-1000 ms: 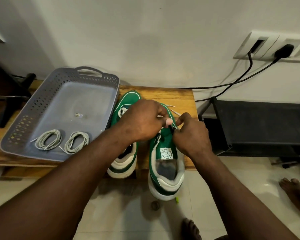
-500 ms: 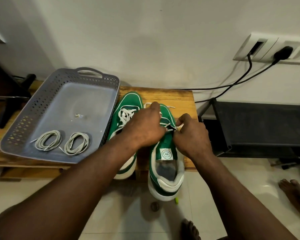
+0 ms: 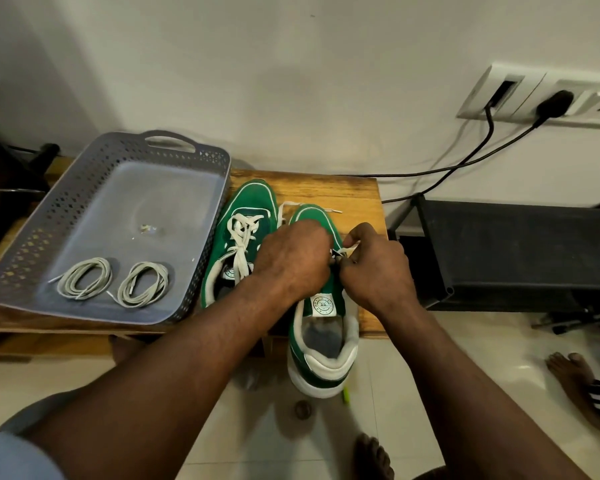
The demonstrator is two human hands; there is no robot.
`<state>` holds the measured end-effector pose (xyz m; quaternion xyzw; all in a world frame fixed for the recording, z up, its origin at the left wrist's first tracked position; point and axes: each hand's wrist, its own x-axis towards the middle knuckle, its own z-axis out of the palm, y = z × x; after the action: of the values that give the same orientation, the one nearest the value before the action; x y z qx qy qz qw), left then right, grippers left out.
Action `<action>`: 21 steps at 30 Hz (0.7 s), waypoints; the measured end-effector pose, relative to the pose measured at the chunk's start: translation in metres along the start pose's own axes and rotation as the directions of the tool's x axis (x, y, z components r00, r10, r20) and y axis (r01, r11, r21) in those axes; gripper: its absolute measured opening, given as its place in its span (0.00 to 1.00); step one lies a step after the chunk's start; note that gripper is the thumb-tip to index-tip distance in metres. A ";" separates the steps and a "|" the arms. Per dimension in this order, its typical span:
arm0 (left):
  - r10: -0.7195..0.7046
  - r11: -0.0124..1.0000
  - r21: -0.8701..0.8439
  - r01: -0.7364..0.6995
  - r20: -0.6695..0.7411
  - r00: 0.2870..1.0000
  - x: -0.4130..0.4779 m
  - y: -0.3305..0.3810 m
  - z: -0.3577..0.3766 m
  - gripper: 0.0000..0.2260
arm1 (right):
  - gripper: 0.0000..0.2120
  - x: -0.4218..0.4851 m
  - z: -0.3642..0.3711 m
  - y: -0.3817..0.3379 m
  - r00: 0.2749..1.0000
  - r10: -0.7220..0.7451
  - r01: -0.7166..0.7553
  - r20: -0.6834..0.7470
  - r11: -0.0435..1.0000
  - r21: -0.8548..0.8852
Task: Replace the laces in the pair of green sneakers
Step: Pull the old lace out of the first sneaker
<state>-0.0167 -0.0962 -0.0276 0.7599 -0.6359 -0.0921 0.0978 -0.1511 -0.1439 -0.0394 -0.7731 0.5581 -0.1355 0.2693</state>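
1. Right grip (image 3: 378, 271) pinches a white lace (image 3: 347, 251) between thumb and forefinger, at the eyelets of the right-hand green sneaker (image 3: 323, 372).
2. Left grip (image 3: 291, 261) is curled down over that sneaker's tongue, close against the right grip; whether its fingers grasp the lace I cannot tell.
3. That sneaker's heel overhangs the near edge of the table (image 3: 326, 187); the lace's loose end lies past the toe.
4. The other green sneaker (image 3: 250, 202), laced in white, lies just beside it, against a grey basket (image 3: 187, 148).
5. Two coiled grey laces (image 3: 84, 277) lie side by side in the basket's near end.
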 end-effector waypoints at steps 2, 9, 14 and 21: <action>0.023 0.993 -0.113 -0.024 -0.006 1.000 0.003 -0.002 -0.002 0.05 | 0.12 0.000 -0.001 0.001 1.000 0.028 -0.028 -0.005 0.999 0.015; -0.050 0.445 -0.889 0.109 0.097 0.994 0.000 -0.009 -0.042 0.06 | 0.12 0.005 -0.004 0.002 0.994 0.105 -0.105 -0.026 0.994 0.026; -0.131 0.205 -0.954 0.218 0.194 0.972 0.001 -0.008 -0.037 0.10 | 0.14 0.006 -0.002 0.002 0.994 0.109 -0.108 -0.033 0.994 0.023; -0.325 0.287 -0.902 0.324 0.226 0.918 0.012 0.006 -0.016 0.08 | 0.15 0.006 0.001 0.002 0.994 0.092 -0.091 -0.056 0.996 0.016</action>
<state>-0.0163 -0.1086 -0.0110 0.6832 -0.3046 -0.4505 0.4874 -0.1498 -0.1491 -0.0417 -0.7407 0.5996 -0.1486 0.2643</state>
